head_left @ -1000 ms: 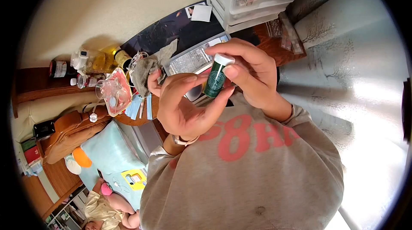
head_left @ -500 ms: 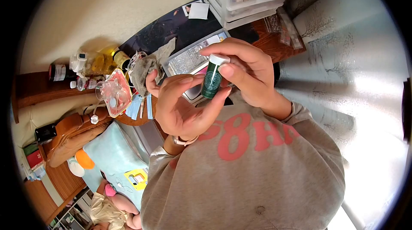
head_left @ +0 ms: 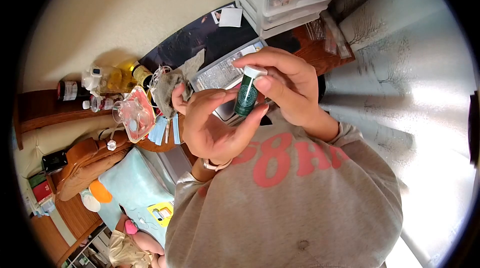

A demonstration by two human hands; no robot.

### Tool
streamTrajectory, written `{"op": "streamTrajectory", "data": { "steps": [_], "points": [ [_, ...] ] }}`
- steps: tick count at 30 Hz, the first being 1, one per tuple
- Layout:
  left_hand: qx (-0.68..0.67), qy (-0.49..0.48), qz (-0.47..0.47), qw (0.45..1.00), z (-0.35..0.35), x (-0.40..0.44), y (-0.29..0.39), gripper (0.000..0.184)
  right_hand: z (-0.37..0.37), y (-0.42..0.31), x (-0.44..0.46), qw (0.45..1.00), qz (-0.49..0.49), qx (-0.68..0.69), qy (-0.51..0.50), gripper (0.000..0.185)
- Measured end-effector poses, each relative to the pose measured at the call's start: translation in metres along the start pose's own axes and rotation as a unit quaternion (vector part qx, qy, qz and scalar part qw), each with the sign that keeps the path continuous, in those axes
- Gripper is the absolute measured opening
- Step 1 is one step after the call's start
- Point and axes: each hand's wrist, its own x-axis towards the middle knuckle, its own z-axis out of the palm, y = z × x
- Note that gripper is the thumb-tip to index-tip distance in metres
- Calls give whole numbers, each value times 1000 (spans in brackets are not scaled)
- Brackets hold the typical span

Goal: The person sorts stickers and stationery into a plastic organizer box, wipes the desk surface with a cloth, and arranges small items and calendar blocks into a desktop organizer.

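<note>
A small dark green bottle (head_left: 245, 99) with a round pale emblem stands slightly tilted between my hands, in front of my chest. My left hand (head_left: 210, 125), with a watch band at the wrist, pinches its lower part between thumb and fingers. My right hand (head_left: 292, 85) has its thumb against the white cap (head_left: 255, 71), which sits on the bottle, and its index finger curls round the far side. Behind my hands, a grey tray (head_left: 212, 70) with clear and silvery contents is partly hidden.
White plastic drawers (head_left: 295, 10) stand at the back right, beside a grey curtain (head_left: 400, 68). A grey cloth (head_left: 167, 90), a pink tray (head_left: 140, 120) and several bottles lie to the left. Lower left, a person (head_left: 130, 245) is on a bed with a blue pillow (head_left: 135, 180).
My view has shifted slightly, so the background sits a little differently. Both hands keep nearly the same hold on the bottle and cap.
</note>
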Motion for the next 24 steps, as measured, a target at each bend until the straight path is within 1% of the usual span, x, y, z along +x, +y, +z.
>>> {"op": "streamTrajectory", "data": {
  "steps": [2,4,9,15,17,19,20,21,22,23,24],
  "points": [
    [-3,-2,-9,1000,0,-1,-2,56,-1,1,2,1000,-7,-8,0,21],
    [-11,2,-12,1000,0,-1,-4,57,0,0,2,1000,14,12,5,20],
    [4,-18,-1,1000,-2,4,-6,57,0,0,5,1000,14,7,1,20],
    [4,0,4,1000,0,6,-9,55,-2,0,8,1000,11,6,-4,21],
    [31,-53,-36,997,0,14,-3,48,-1,0,8,1000,10,-3,-8,21],
    [35,-65,-39,997,1,12,-8,46,1,1,8,998,27,52,19,20],
    [38,-78,-41,995,1,11,-9,43,1,2,8,998,27,52,19,20],
    [33,-97,-38,994,1,13,-8,32,1,2,9,998,37,51,9,20],
    [33,-97,-38,994,1,12,-10,32,0,3,9,998,47,50,-1,21],
    [29,-128,-42,990,0,11,-12,27,-3,5,10,998,47,50,1,21],
    [25,-159,-47,986,-2,9,-14,23,-6,7,10,998,48,41,-26,22]
  ]
}}
